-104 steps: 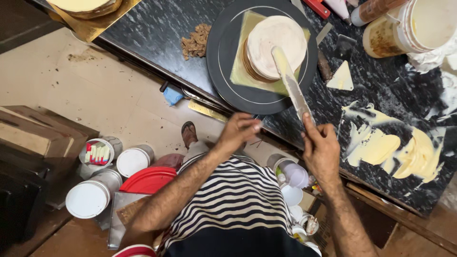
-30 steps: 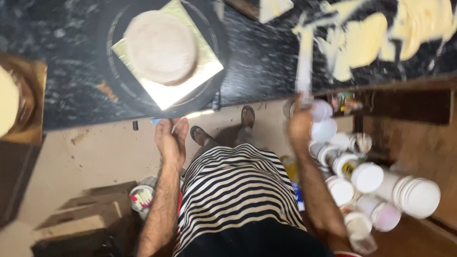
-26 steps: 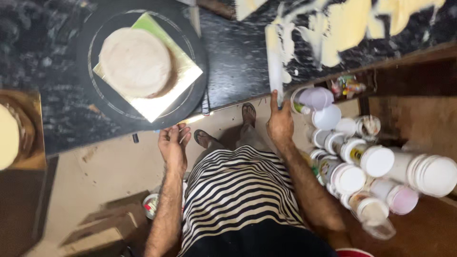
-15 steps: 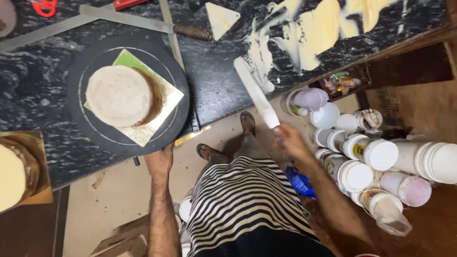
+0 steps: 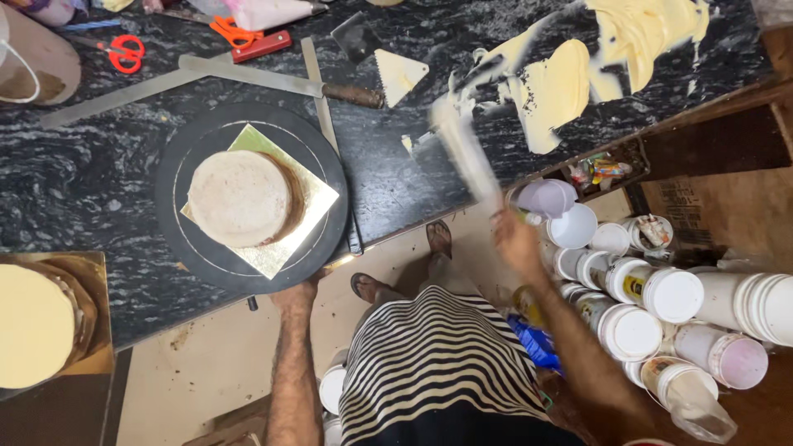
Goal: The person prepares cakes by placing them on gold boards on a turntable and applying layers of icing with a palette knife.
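Spatula (image 5: 464, 149) now swung rightward (blurred), gripped in right hand (image 5: 516, 241); left hand (image 5: 295, 295) closed on turntable (image 5: 186, 248) rim.

On your black counter (image 5: 83, 190) lie red scissors (image 5: 125, 54), a long knife (image 5: 281, 83) and spread yellow cream (image 5: 578, 74). White tubs (image 5: 661, 297) crowd the floor below.

The right hand (image 5: 514, 239) and its palette knife (image 5: 464, 149) are smeared by motion blur, grip unreadable. At nine o'clock the frosted cake (image 5: 33, 326) is cut by the frame edge; the left hand (image 5: 297, 296) sits half under the turntable (image 5: 206, 256).
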